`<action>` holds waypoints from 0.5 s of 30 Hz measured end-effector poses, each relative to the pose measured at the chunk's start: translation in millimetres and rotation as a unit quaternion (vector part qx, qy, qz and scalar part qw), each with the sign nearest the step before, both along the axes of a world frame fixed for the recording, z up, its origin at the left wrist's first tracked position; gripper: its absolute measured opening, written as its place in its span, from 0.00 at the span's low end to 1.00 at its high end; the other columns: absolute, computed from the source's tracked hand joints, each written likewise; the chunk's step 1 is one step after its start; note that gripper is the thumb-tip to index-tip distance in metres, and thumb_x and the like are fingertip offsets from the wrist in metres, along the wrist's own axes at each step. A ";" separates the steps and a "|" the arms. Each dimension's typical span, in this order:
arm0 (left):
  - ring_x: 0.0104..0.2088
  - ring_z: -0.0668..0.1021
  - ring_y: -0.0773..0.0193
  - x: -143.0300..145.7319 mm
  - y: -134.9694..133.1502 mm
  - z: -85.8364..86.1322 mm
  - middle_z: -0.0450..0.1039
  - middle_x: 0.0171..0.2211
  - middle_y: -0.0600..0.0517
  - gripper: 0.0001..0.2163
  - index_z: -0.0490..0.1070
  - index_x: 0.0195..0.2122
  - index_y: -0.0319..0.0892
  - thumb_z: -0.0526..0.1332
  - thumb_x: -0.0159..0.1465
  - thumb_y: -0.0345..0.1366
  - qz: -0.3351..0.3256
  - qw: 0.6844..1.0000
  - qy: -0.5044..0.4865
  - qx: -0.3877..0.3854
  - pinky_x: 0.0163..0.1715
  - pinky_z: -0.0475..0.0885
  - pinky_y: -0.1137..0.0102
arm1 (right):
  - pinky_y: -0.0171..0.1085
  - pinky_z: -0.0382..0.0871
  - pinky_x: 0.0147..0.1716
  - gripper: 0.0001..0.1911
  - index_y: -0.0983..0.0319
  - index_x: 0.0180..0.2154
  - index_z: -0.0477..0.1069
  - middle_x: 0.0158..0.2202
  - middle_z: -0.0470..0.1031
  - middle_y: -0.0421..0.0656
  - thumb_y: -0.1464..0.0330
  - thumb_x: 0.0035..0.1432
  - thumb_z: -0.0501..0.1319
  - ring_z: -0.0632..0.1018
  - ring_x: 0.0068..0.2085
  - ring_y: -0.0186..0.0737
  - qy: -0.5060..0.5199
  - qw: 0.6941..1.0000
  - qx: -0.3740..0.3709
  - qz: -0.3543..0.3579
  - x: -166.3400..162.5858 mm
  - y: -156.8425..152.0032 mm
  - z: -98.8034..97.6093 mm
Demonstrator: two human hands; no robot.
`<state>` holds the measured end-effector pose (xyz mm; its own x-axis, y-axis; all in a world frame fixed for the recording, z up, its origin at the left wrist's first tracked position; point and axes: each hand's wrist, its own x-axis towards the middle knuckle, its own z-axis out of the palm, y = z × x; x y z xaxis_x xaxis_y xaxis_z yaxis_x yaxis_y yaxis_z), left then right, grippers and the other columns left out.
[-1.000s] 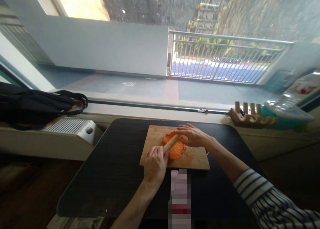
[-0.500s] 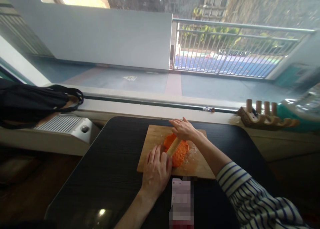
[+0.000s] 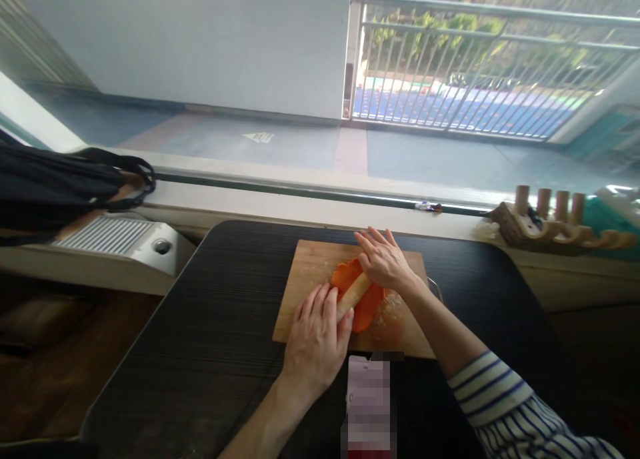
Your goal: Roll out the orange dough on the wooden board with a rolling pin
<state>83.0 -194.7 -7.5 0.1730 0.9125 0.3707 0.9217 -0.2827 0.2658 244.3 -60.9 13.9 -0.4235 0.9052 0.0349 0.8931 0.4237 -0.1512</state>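
A wooden rolling pin (image 3: 354,295) lies slantwise across a flattened sheet of orange dough (image 3: 367,314). My left hand (image 3: 315,335) rests over its near end, with fingers bent and the thumb alongside. At the far end my right hand (image 3: 383,259) presses down with the palm, its fingers reaching past the pin. Both ends of the pin are hidden under the hands. Beneath the dough is a wooden cutting board (image 3: 295,292), dusted with white flour on the right and a little on the left.
The board lies on a dark table (image 3: 210,312). A lanyard card (image 3: 369,399), partly pixelated, hangs in front. Beyond the table runs a windowsill (image 3: 280,205) with a wooden rack (image 3: 555,225) on the right. A black bag (image 3: 60,185) and a grey vented unit (image 3: 130,242) are at left.
The pin and both hands have shifted slightly to the right and away over the dough. My view has tilted down a little, so the window scene sits higher.
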 end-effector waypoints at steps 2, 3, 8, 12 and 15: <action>0.58 0.68 0.50 1.5 -0.2 0.4 0.68 0.56 0.39 0.21 0.62 0.57 0.36 0.49 0.68 0.43 0.004 1.000 0.004 0.006 0.56 0.65 0.54 | 0.53 0.40 0.64 0.28 0.67 0.63 0.55 0.63 0.59 0.48 0.65 0.65 0.41 0.52 0.66 0.46 0.009 1.000 0.006 -0.015 3.1 -3.7 -2.5; 0.59 0.67 0.50 2.6 -0.4 1.2 0.67 0.57 0.39 0.22 0.61 0.58 0.36 0.49 0.68 0.43 0.003 1.000 0.008 0.009 0.56 0.64 0.54 | 0.52 0.39 0.64 0.28 0.67 0.63 0.54 0.64 0.58 0.48 0.64 0.66 0.40 0.51 0.66 0.46 0.013 1.000 0.008 -0.024 5.1 -5.6 -3.9; 0.61 0.64 0.48 7.1 -2.2 6.3 0.63 0.59 0.37 0.25 0.59 0.60 0.32 0.49 0.67 0.44 -0.008 0.999 0.038 0.010 0.59 0.61 0.52 | 0.53 0.40 0.64 0.28 0.69 0.62 0.56 0.66 0.50 0.49 0.63 0.67 0.39 0.47 0.67 0.46 0.008 0.998 0.010 -0.058 17.1 -17.9 -10.6; 0.62 0.63 0.48 9.2 -2.9 7.5 0.61 0.60 0.35 0.26 0.59 0.60 0.28 0.47 0.68 0.44 -0.006 0.997 0.075 0.011 0.59 0.61 0.52 | 0.52 0.41 0.64 0.29 0.72 0.63 0.54 0.66 0.50 0.50 0.63 0.67 0.38 0.47 0.67 0.46 -0.001 0.997 0.015 -0.079 24.5 -29.6 -13.9; 0.62 0.62 0.47 12.7 -4.9 6.7 0.60 0.60 0.35 0.27 0.59 0.60 0.27 0.47 0.68 0.44 -0.003 0.995 0.101 0.017 0.59 0.60 0.52 | 0.51 0.41 0.64 0.30 0.73 0.63 0.54 0.66 0.50 0.51 0.63 0.67 0.38 0.48 0.67 0.47 -0.006 0.995 0.029 -0.100 28.8 -39.4 -16.4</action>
